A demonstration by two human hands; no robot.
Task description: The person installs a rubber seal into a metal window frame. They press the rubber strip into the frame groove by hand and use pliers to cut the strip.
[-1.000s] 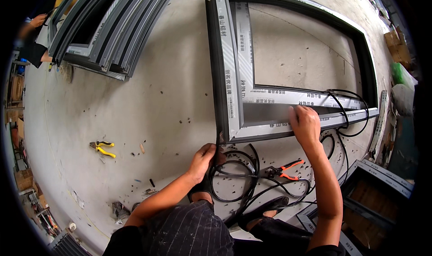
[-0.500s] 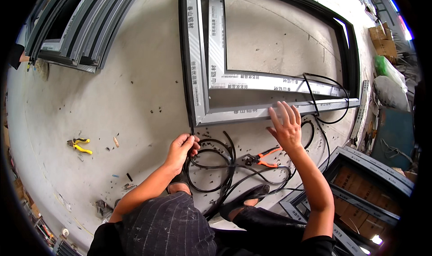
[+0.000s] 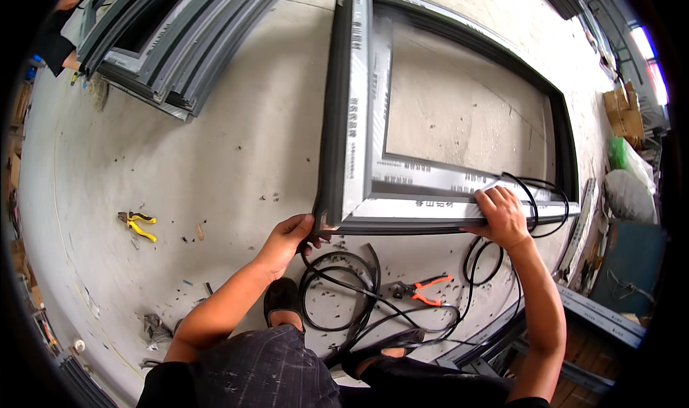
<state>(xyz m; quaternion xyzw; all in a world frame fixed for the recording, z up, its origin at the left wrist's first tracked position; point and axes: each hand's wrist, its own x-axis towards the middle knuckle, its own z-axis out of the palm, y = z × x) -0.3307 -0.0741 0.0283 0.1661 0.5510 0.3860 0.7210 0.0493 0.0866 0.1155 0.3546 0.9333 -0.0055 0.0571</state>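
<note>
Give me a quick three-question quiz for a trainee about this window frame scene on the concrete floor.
1. True or false: the left hand grips the near corner of the grey rectangular metal window frame.
2. Which tool lies between the person's arms, by the coiled black rubber cord? A yellow-handled pliers, B orange-handled pliers, C a hammer.
3. Fill in: the right hand presses on the frame's near ____ .

Key
1. True.
2. B: the orange-handled pliers; the yellow-handled pliers lie far to the left.
3. Rail, where the cord loops past.
</note>
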